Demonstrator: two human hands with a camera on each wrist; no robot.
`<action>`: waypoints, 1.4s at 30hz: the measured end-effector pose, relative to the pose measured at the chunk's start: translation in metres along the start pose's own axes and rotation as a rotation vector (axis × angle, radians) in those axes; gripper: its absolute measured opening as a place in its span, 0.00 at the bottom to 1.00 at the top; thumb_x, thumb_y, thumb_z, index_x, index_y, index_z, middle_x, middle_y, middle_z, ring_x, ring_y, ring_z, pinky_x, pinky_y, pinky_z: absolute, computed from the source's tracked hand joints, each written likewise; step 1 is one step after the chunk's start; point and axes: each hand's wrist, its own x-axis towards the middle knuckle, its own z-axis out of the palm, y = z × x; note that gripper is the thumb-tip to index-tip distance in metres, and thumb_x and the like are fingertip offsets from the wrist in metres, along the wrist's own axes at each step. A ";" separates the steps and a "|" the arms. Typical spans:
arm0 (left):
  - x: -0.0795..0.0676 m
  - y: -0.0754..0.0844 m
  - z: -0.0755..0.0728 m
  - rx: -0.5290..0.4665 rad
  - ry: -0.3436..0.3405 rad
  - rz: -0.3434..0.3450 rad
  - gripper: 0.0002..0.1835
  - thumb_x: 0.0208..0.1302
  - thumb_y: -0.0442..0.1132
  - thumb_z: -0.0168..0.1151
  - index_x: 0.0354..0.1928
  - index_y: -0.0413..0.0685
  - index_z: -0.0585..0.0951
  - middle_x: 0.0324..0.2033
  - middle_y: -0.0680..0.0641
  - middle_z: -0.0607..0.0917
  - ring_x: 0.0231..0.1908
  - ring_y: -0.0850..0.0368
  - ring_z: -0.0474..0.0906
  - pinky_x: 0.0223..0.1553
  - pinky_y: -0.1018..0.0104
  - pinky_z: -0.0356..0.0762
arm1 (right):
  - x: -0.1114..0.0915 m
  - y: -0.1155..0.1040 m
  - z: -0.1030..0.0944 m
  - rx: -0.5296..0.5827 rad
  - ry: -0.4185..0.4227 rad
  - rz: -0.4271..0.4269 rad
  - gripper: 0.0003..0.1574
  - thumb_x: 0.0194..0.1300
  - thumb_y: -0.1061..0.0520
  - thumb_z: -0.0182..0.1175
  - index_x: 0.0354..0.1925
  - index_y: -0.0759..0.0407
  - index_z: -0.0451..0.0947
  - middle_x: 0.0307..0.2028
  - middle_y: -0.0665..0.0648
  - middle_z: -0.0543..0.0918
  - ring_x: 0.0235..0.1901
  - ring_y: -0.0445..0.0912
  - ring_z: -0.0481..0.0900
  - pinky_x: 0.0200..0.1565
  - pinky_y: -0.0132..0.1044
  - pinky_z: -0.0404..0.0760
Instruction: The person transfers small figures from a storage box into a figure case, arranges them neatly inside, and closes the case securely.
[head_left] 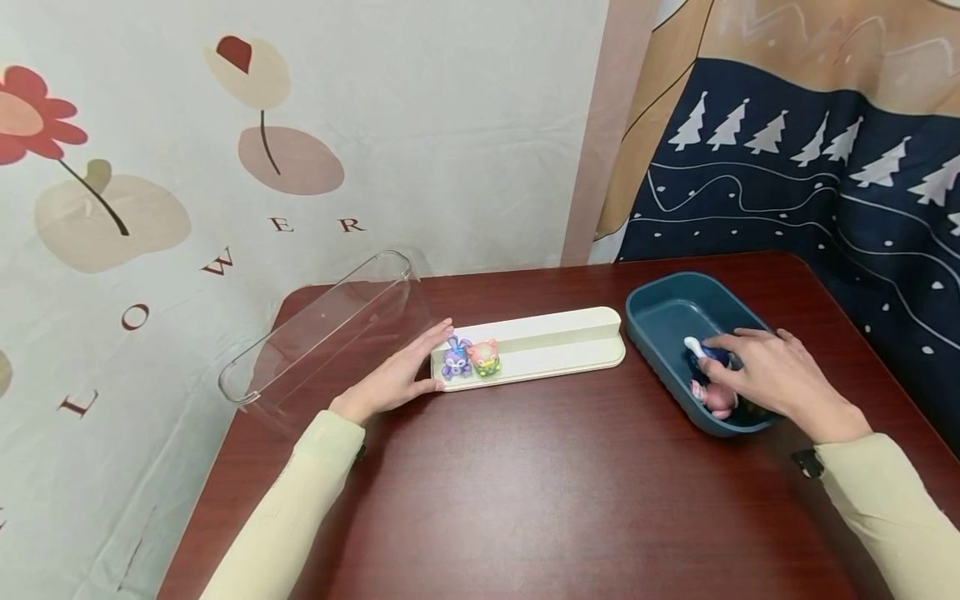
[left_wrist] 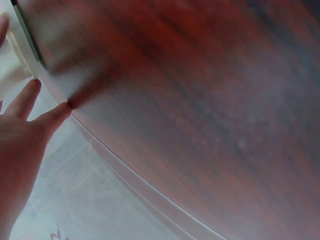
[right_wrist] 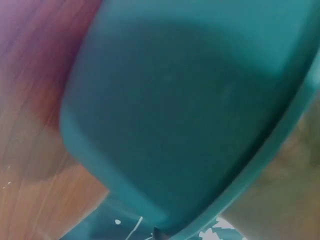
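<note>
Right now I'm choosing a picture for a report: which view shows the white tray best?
The head view: it shows nearly all of the white tray. The left wrist view catches only a cut-off part at the picture's upper left; the right wrist view shows none of it.

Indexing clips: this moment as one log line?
left hand: by cream tray | right hand: pinching blue-white figurine in blue bin | cream tray: purple figurine, pink figurine
</note>
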 end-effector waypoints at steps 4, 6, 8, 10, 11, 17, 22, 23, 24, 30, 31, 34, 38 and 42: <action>0.000 0.001 0.000 -0.002 0.002 0.003 0.49 0.65 0.35 0.73 0.82 0.48 0.54 0.82 0.49 0.50 0.80 0.53 0.47 0.76 0.49 0.55 | 0.001 -0.002 0.000 -0.005 -0.008 0.010 0.34 0.76 0.39 0.55 0.64 0.63 0.80 0.56 0.74 0.82 0.64 0.75 0.67 0.62 0.80 0.56; 0.000 0.001 0.000 -0.002 0.004 0.001 0.49 0.65 0.35 0.73 0.82 0.48 0.54 0.82 0.48 0.50 0.80 0.53 0.47 0.76 0.49 0.55 | 0.002 -0.004 0.000 0.001 -0.002 0.021 0.34 0.78 0.39 0.53 0.65 0.62 0.79 0.57 0.74 0.82 0.65 0.75 0.66 0.63 0.81 0.53; 0.000 0.001 -0.001 -0.002 0.004 0.001 0.49 0.65 0.35 0.73 0.82 0.47 0.54 0.82 0.47 0.51 0.80 0.53 0.47 0.76 0.49 0.55 | 0.003 -0.005 0.001 0.012 0.009 0.035 0.34 0.79 0.38 0.50 0.66 0.61 0.78 0.58 0.74 0.81 0.66 0.74 0.66 0.64 0.81 0.51; 0.000 0.002 -0.001 0.001 0.002 0.000 0.49 0.66 0.35 0.73 0.82 0.47 0.54 0.82 0.46 0.51 0.80 0.53 0.47 0.76 0.49 0.55 | 0.004 -0.005 0.002 0.021 0.028 0.038 0.34 0.80 0.37 0.50 0.65 0.61 0.78 0.59 0.74 0.80 0.66 0.74 0.66 0.64 0.81 0.50; 0.000 0.002 -0.001 0.003 0.001 0.000 0.49 0.66 0.35 0.73 0.82 0.47 0.54 0.82 0.47 0.51 0.80 0.53 0.46 0.76 0.49 0.55 | 0.005 -0.004 0.002 0.022 0.039 0.035 0.34 0.79 0.37 0.51 0.65 0.61 0.79 0.59 0.74 0.80 0.66 0.74 0.66 0.64 0.81 0.50; 0.000 0.002 0.000 0.002 0.002 0.004 0.49 0.66 0.35 0.73 0.82 0.48 0.54 0.82 0.48 0.50 0.80 0.53 0.46 0.76 0.49 0.55 | 0.007 0.000 0.001 0.032 0.078 0.025 0.37 0.70 0.35 0.65 0.58 0.64 0.80 0.55 0.75 0.82 0.60 0.73 0.73 0.64 0.80 0.52; 0.000 0.001 0.000 0.003 0.003 0.012 0.49 0.65 0.36 0.73 0.82 0.48 0.54 0.82 0.49 0.50 0.80 0.52 0.47 0.75 0.49 0.55 | 0.006 0.003 0.000 0.043 0.037 0.036 0.24 0.69 0.43 0.68 0.46 0.62 0.82 0.50 0.75 0.83 0.59 0.74 0.73 0.66 0.78 0.51; 0.000 0.001 0.000 0.003 0.004 0.010 0.49 0.65 0.36 0.73 0.82 0.48 0.54 0.82 0.49 0.50 0.80 0.52 0.47 0.75 0.49 0.55 | 0.006 0.003 -0.001 0.037 0.033 0.032 0.20 0.70 0.46 0.67 0.45 0.62 0.83 0.50 0.76 0.83 0.61 0.75 0.71 0.66 0.78 0.50; 0.000 0.001 0.000 0.002 0.003 0.008 0.49 0.65 0.36 0.73 0.82 0.48 0.54 0.82 0.49 0.50 0.80 0.52 0.47 0.75 0.49 0.55 | 0.006 0.003 -0.001 0.031 0.034 0.028 0.17 0.71 0.48 0.66 0.44 0.62 0.83 0.51 0.76 0.83 0.63 0.75 0.69 0.66 0.78 0.51; 0.000 0.001 -0.001 -0.004 -0.002 -0.004 0.49 0.66 0.36 0.73 0.82 0.48 0.54 0.82 0.50 0.50 0.80 0.53 0.46 0.76 0.50 0.54 | 0.004 0.002 -0.005 0.024 0.114 0.011 0.16 0.70 0.57 0.61 0.48 0.70 0.83 0.53 0.77 0.82 0.66 0.76 0.65 0.69 0.76 0.48; 0.000 0.001 -0.001 -0.004 -0.002 -0.004 0.49 0.66 0.36 0.73 0.82 0.48 0.54 0.82 0.51 0.50 0.80 0.54 0.46 0.76 0.50 0.54 | 0.004 0.002 -0.005 0.028 0.131 0.014 0.18 0.70 0.57 0.61 0.49 0.71 0.82 0.53 0.77 0.82 0.67 0.75 0.66 0.69 0.76 0.47; 0.000 0.002 -0.001 -0.003 -0.002 -0.003 0.49 0.66 0.36 0.73 0.82 0.48 0.55 0.82 0.50 0.50 0.80 0.54 0.46 0.76 0.50 0.54 | 0.004 0.000 -0.005 0.060 0.172 0.034 0.20 0.69 0.58 0.60 0.51 0.74 0.81 0.52 0.76 0.83 0.67 0.74 0.66 0.70 0.74 0.47; 0.000 0.002 -0.001 -0.002 -0.002 -0.001 0.49 0.66 0.36 0.73 0.82 0.48 0.54 0.82 0.49 0.50 0.80 0.53 0.46 0.76 0.50 0.54 | 0.003 -0.001 -0.004 0.112 0.234 0.036 0.17 0.69 0.58 0.60 0.47 0.72 0.82 0.49 0.73 0.85 0.55 0.69 0.77 0.67 0.72 0.60; 0.000 0.002 -0.001 0.000 0.001 -0.001 0.49 0.66 0.36 0.73 0.82 0.48 0.54 0.82 0.49 0.50 0.80 0.53 0.46 0.76 0.49 0.54 | 0.002 -0.004 -0.007 0.160 0.259 0.051 0.15 0.70 0.57 0.58 0.47 0.67 0.83 0.47 0.70 0.86 0.36 0.58 0.75 0.37 0.53 0.78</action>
